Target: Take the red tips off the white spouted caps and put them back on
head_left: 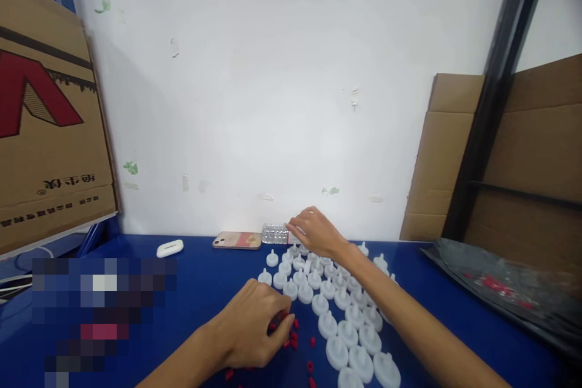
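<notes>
Many white translucent caps with thin upright spouts point(319, 304) stand in close rows on the blue table. My left hand point(252, 324) is curled to their left, with small red pieces point(273, 325) showing between its thumb and fingers. More loose red pieces point(294, 339) lie on the table beside it. My right hand point(314, 232) reaches over the caps to the far end of the rows, its fingers pressed together in a pinch. What those fingertips hold, if anything, is hidden. Just left of them lies a clear blister-like pack point(274, 234).
A phone point(236, 240) and a white oval case point(170, 248) lie toward the table's back edge. A dark plastic bag with red pieces point(500, 291) is at the right. Cardboard boxes point(54, 133) flank the white wall point(273, 85). The lower left is pixelated.
</notes>
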The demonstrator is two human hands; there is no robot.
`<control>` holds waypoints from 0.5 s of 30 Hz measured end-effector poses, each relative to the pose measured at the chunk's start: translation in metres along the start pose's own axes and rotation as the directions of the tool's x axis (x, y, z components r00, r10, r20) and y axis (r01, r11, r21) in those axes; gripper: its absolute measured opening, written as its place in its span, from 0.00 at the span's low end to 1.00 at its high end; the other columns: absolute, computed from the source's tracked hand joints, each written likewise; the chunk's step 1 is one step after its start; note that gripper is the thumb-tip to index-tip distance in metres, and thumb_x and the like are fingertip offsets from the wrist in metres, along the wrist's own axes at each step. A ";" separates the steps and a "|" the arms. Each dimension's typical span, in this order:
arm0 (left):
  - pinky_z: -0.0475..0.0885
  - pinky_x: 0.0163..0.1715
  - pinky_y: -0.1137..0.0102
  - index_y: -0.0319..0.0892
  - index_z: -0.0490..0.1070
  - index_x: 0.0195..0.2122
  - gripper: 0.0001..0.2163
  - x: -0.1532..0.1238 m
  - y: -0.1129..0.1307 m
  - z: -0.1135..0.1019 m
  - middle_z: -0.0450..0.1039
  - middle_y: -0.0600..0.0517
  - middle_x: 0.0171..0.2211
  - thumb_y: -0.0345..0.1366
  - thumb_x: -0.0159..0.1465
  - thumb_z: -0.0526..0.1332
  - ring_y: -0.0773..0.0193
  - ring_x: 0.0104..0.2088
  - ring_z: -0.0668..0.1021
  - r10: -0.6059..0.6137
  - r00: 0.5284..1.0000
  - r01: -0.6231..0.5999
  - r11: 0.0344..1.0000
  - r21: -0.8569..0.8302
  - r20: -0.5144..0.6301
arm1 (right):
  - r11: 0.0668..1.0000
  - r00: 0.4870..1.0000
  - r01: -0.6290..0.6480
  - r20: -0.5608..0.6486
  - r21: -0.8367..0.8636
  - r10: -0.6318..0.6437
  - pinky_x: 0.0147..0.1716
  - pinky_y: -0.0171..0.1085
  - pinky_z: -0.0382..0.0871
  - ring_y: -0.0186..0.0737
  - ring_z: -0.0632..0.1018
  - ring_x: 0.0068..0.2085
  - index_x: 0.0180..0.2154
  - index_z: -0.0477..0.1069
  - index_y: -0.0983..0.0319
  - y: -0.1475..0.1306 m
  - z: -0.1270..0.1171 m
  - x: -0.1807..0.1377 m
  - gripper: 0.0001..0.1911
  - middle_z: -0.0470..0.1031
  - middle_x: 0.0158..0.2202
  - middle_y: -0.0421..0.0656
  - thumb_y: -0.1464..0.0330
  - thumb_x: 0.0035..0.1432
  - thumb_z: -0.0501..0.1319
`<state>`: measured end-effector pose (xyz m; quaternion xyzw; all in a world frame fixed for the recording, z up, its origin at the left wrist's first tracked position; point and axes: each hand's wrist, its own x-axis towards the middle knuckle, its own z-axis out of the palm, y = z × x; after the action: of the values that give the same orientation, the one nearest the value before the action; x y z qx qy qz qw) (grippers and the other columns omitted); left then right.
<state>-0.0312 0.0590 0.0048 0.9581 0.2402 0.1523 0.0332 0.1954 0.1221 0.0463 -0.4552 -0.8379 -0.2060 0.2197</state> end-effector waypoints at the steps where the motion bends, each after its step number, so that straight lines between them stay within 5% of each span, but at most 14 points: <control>1: 0.56 0.27 0.68 0.44 0.62 0.24 0.12 0.000 0.000 -0.001 0.72 0.55 0.22 0.35 0.66 0.56 0.64 0.24 0.72 -0.008 1.000 0.008 1.000 -0.004 0.004 | 0.999 0.999 -0.042 -0.034 -0.018 0.042 0.49 0.40 0.59 0.39 0.76 0.35 0.33 0.73 0.61 0.010 -0.006 -0.002 0.20 0.78 0.30 0.43 0.63 0.73 0.48; 8: 0.54 0.27 0.67 0.44 0.58 0.25 0.14 0.000 -0.007 -0.003 0.69 0.55 0.23 0.34 0.71 0.49 0.65 0.23 0.69 0.001 0.997 -0.001 1.000 -0.006 -0.071 | 0.897 0.884 -0.428 -0.257 -0.113 0.389 0.43 0.39 0.59 0.40 0.73 0.32 0.26 0.67 0.60 0.089 -0.033 -0.041 0.22 0.74 0.27 0.44 0.62 0.71 0.46; 12: 0.55 0.28 0.67 0.44 0.57 0.25 0.17 0.003 -0.016 -0.001 0.67 0.54 0.23 0.35 0.73 0.44 0.64 0.24 0.69 -0.110 0.968 0.108 0.994 -0.021 -0.227 | 0.712 0.710 -0.689 -0.321 -0.134 0.627 0.31 0.37 0.55 0.39 0.69 0.28 0.23 0.67 0.61 0.128 -0.027 -0.083 0.25 0.72 0.24 0.45 0.61 0.70 0.45; 15: 0.56 0.30 0.67 0.44 0.61 0.25 0.19 0.005 -0.026 0.000 0.68 0.52 0.24 0.38 0.73 0.43 0.61 0.28 0.72 -0.286 0.895 0.289 0.956 -0.045 -0.342 | 0.546 0.562 -0.826 -0.268 -0.139 0.782 0.26 0.37 0.55 0.38 0.70 0.26 0.23 0.69 0.63 0.147 -0.015 -0.117 0.29 0.71 0.22 0.46 0.58 0.71 0.43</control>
<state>-0.0384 0.0846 0.0025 0.8706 0.3818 0.3100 0.0093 0.3808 0.1086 0.0148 -0.7930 -0.4787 -0.2241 0.3029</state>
